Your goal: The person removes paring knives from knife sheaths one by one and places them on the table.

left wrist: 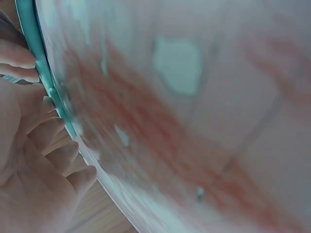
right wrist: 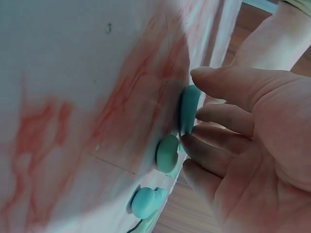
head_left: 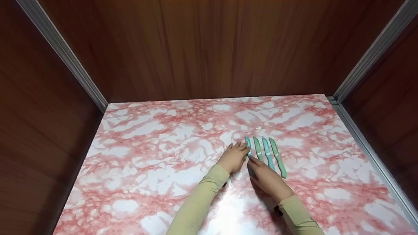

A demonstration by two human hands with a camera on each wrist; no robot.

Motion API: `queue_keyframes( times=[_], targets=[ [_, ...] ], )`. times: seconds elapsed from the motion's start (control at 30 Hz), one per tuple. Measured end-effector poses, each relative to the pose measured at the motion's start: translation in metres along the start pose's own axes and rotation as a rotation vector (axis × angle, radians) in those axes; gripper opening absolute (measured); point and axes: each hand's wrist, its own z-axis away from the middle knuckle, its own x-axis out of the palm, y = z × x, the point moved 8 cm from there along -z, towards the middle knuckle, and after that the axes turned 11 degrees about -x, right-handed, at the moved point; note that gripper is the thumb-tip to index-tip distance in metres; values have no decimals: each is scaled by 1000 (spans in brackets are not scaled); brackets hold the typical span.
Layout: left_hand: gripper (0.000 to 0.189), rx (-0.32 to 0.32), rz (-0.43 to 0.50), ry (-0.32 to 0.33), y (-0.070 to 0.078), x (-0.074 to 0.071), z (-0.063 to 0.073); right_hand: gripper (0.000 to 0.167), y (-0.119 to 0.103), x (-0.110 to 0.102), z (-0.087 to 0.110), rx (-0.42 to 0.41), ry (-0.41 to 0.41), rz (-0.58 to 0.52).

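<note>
Knife (head_left: pixel 248 143), leftmost blue, points away from me: my loosely spread left hand (head_left: pixel 233 158) lies left of it, my relaxed right hand (head_left: pixel 267 177) at its handle (right wrist: pixel 190 108).

No text, label, brand, number or sign can be read. Three knives (head_left: pixel 267 153) just beside the right hand's fingers (head_left: pixel 256 160) carry pale marks too small to make out; a dark mark (right wrist: pixel 108 28) on the tabletop (right wrist: pixel 63 58), well apart from those fingers, is too blurred.
</note>
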Motion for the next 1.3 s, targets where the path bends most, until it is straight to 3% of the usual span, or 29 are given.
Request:
queue_keyframes(
  times=[0.5, 0.93, 1.3],
  targets=[
    [46, -21, 16, -60, 4, 6, -3, 45, 2, 1, -5, 3, -12, 18],
    [52, -29, 11, -22, 2, 7, -3, 37, -3, 0, -8, -36, 15, 31],
    [45, -35, 20, -35, 1, 5, -1, 43, -2, 2, -11, -18, 4, 6]
  ],
)
